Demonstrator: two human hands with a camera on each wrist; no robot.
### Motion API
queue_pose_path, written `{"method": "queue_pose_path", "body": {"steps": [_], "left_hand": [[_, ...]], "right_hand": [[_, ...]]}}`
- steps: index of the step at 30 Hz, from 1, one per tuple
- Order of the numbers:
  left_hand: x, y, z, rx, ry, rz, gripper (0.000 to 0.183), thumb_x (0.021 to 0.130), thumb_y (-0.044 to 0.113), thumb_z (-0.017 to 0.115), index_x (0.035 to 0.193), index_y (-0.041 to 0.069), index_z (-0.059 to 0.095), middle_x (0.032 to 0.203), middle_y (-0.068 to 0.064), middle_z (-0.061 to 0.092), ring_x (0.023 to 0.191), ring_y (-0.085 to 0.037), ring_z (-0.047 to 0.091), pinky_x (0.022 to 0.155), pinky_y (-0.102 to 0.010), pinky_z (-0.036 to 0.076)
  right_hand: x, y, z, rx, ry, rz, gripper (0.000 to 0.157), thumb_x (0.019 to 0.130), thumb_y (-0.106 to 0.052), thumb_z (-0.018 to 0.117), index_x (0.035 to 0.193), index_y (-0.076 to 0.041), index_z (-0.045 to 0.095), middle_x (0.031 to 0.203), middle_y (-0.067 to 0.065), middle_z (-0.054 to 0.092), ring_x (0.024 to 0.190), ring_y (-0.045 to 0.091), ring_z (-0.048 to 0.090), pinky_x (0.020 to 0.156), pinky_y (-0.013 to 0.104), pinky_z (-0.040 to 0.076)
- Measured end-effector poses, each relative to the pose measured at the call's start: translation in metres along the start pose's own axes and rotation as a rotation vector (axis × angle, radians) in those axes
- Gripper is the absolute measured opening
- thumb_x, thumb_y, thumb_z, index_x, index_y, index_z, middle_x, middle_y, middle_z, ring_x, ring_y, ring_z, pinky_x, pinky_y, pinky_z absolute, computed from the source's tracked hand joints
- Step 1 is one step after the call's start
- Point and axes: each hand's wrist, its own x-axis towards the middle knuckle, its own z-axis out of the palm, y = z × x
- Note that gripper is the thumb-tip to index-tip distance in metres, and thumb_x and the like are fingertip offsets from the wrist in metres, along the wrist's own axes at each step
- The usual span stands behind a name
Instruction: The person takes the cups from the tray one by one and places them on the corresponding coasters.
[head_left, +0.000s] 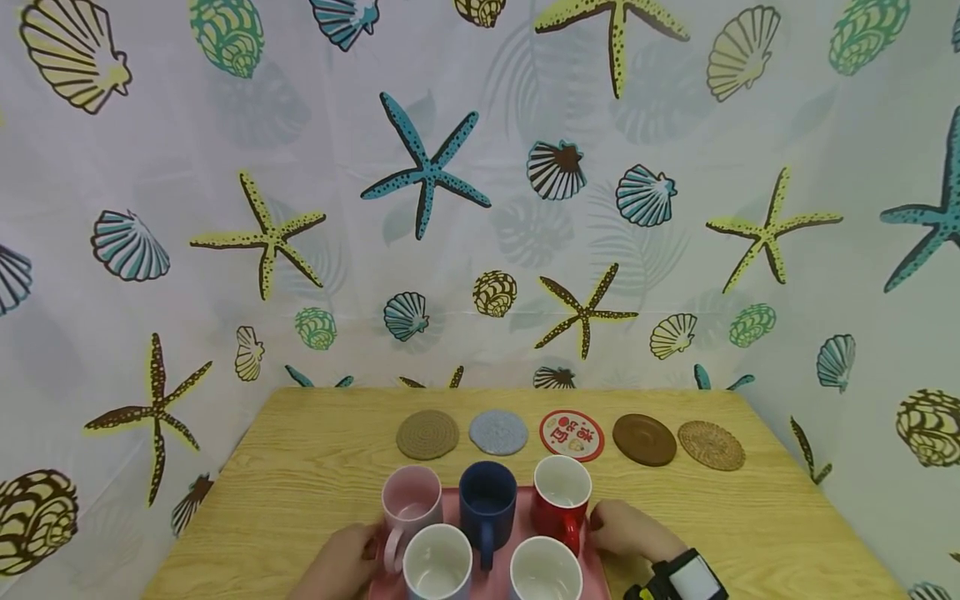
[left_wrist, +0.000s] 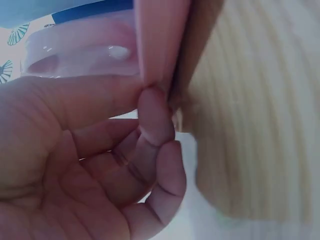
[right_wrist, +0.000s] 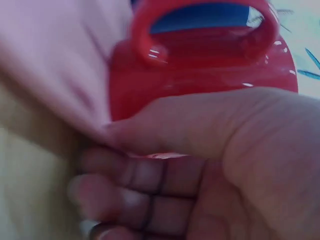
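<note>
A pink tray [head_left: 491,585] carries several mugs at the bottom of the head view. My left hand [head_left: 343,560] grips its left edge, thumb on the rim and fingers curled underneath in the left wrist view. On the opposite edge, my right hand [head_left: 628,530] pinches the tray beside a red mug [head_left: 555,521]. A pink mug [head_left: 411,504] stands nearest my left hand, with a navy blue mug [head_left: 487,500] in the middle. Nearer to me are two mugs with white insides, one on the left [head_left: 438,567] and one on the right [head_left: 546,571]; their lower parts are cut off.
Behind the tray, a row of round coasters lies on the wooden table [head_left: 300,467]: tan [head_left: 427,435], light blue [head_left: 498,432], red patterned [head_left: 572,435], brown [head_left: 644,440] and woven [head_left: 712,445]. A shell-and-starfish curtain [head_left: 465,250] hangs around the table.
</note>
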Motion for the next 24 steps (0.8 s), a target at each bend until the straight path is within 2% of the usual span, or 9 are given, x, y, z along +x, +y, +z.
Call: {"method": "queue_pose_path", "body": {"steps": [6, 10, 12, 15, 19, 24], "left_hand": [[0.008, 0.005, 0.009, -0.049, 0.055, 0.067, 0.013, 0.079, 0.008, 0.069, 0.083, 0.017, 0.06, 0.065, 0.012, 0.047, 0.064, 0.001, 0.042, 0.058, -0.02, 0.036], [0.006, 0.006, 0.006, -0.077, 0.054, 0.03, 0.014, 0.08, 0.005, 0.066, 0.09, 0.015, 0.065, 0.073, 0.01, 0.056, 0.069, 0.002, 0.048, 0.062, -0.021, 0.041], [0.003, 0.01, -0.001, -0.114, 0.025, -0.024, 0.016, 0.082, 0.005, 0.062, 0.093, 0.014, 0.068, 0.082, 0.007, 0.063, 0.076, -0.001, 0.053, 0.066, -0.022, 0.045], [-0.001, 0.018, -0.013, -0.256, -0.057, -0.07, 0.014, 0.092, 0.011, 0.057, 0.098, 0.008, 0.069, 0.095, -0.002, 0.068, 0.085, -0.004, 0.058, 0.072, -0.024, 0.05], [0.002, 0.026, -0.023, -0.487, -0.193, -0.065, 0.028, 0.1, 0.024, 0.053, 0.097, 0.0, 0.067, 0.097, -0.009, 0.068, 0.087, -0.004, 0.06, 0.072, -0.026, 0.055], [0.007, 0.03, -0.018, -0.57, -0.226, -0.066, 0.033, 0.101, 0.024, 0.052, 0.097, -0.005, 0.067, 0.093, -0.006, 0.065, 0.082, -0.002, 0.057, 0.072, -0.022, 0.052]], "right_hand": [[-0.006, -0.001, -0.011, 0.029, -0.05, 0.057, 0.009, 0.07, -0.005, 0.068, 0.065, -0.007, 0.061, 0.054, -0.003, 0.046, 0.048, 0.011, 0.04, 0.046, 0.023, 0.027], [-0.007, -0.001, -0.013, 0.048, -0.066, 0.065, 0.011, 0.068, -0.004, 0.068, 0.063, -0.007, 0.059, 0.052, -0.004, 0.046, 0.045, 0.01, 0.039, 0.043, 0.021, 0.027], [-0.007, 0.0, -0.013, 0.06, -0.074, 0.078, 0.011, 0.07, -0.003, 0.069, 0.065, -0.007, 0.06, 0.053, -0.003, 0.047, 0.046, 0.01, 0.04, 0.044, 0.021, 0.029], [-0.006, 0.001, -0.012, 0.082, -0.089, 0.103, 0.007, 0.072, -0.003, 0.07, 0.07, -0.005, 0.064, 0.056, -0.001, 0.051, 0.048, 0.01, 0.042, 0.046, 0.021, 0.032], [-0.006, 0.002, -0.012, 0.1, -0.097, 0.12, 0.005, 0.073, -0.003, 0.071, 0.073, -0.004, 0.066, 0.057, -0.001, 0.053, 0.05, 0.011, 0.044, 0.047, 0.021, 0.033], [-0.006, 0.002, -0.012, 0.106, -0.105, 0.127, 0.005, 0.072, -0.003, 0.07, 0.071, -0.004, 0.065, 0.055, -0.002, 0.05, 0.048, 0.01, 0.041, 0.045, 0.021, 0.03]]}}
